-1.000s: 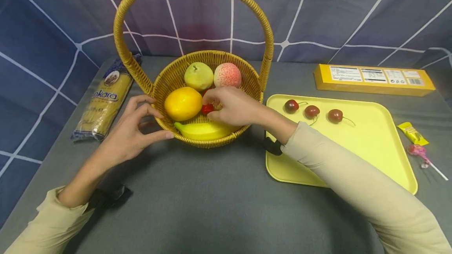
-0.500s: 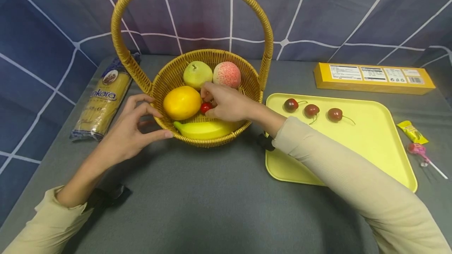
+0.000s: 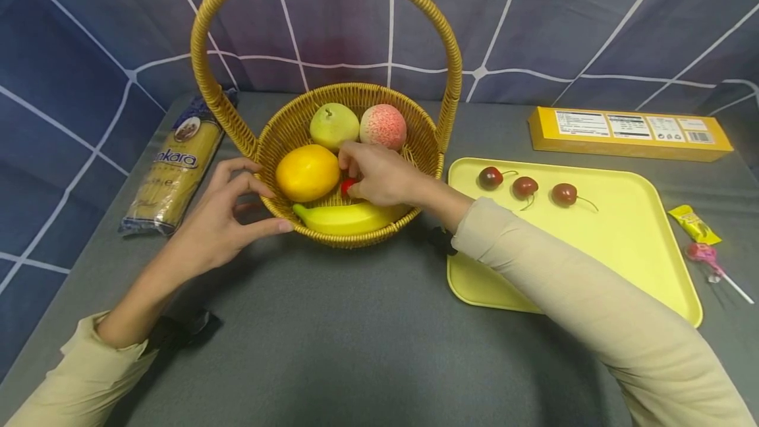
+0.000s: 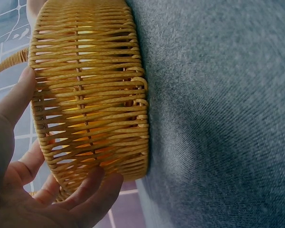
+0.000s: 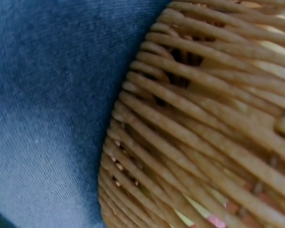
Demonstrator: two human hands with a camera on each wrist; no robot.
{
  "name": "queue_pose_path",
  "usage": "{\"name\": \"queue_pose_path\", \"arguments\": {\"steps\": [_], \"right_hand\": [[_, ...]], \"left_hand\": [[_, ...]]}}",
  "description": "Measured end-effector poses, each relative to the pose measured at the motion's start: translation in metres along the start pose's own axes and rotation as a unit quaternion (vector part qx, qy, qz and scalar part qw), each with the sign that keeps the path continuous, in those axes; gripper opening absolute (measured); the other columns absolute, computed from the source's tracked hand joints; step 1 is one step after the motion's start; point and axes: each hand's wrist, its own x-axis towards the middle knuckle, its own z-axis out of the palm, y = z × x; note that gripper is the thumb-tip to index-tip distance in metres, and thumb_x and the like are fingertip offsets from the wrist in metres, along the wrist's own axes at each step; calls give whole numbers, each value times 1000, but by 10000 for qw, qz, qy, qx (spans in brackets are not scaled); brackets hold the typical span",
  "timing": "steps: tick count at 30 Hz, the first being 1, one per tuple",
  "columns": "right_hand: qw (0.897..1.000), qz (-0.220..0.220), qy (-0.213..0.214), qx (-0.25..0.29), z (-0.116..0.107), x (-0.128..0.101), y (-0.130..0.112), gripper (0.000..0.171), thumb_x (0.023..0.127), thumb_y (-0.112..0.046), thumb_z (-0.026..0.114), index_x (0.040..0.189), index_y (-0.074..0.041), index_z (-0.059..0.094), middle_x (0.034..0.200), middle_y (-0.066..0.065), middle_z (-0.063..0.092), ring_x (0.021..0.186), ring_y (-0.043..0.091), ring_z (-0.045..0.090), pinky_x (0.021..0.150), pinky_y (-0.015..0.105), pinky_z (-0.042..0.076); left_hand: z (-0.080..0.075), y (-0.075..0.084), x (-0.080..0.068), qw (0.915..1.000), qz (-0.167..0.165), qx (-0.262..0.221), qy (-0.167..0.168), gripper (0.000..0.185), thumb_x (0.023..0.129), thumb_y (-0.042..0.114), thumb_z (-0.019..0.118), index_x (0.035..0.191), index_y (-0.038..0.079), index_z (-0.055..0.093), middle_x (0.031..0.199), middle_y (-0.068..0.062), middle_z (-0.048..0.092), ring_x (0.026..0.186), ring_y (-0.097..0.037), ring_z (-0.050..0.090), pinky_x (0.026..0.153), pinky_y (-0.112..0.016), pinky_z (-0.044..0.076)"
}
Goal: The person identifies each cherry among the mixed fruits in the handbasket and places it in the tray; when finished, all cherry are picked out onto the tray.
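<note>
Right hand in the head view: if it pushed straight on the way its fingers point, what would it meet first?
The right hand points left across the basket. Beyond the small red fruit at its fingertips, it would probably meet the lemon first; depth is unclear.

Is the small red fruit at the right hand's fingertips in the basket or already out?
In. The small red fruit sits inside the basket, between lemon and banana, pinched by the right hand.

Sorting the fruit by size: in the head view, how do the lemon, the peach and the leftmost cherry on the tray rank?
1. lemon
2. peach, though farther from the camera
3. leftmost cherry, clearly smallest
</note>
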Motion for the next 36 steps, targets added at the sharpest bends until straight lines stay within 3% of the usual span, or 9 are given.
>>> {"name": "queue_pose_path", "arguments": {"steps": [11,28,36], "right_hand": [[9994,294,154,-128,-1,-1,-1,41,89,-12,75,124,-8,55,108,5,64,101,19,58,93,35,47],[9974,-210,646,-228,-11,-21,-1,28,90,-15,71,117,-5,71,106,4,66,98,19,56,89,31,46],[9956,-303,858,238,-17,-38,0,29,92,-14,70,119,-4,70,122,8,63,111,21,56,98,34,44]], "left_hand": [[0,0,1,10000,-7,12,-11,39,80,15,85,105,2,58,141,-15,31,126,-36,36,93,-66,47],[0,0,-1,10000,-14,38,-15,39,80,12,84,107,1,58,142,-17,31,125,-38,36,93,-65,47],[0,0,-1,10000,34,59,0,40,80,15,84,106,0,58,141,-17,31,124,-37,37,92,-66,47]]}}
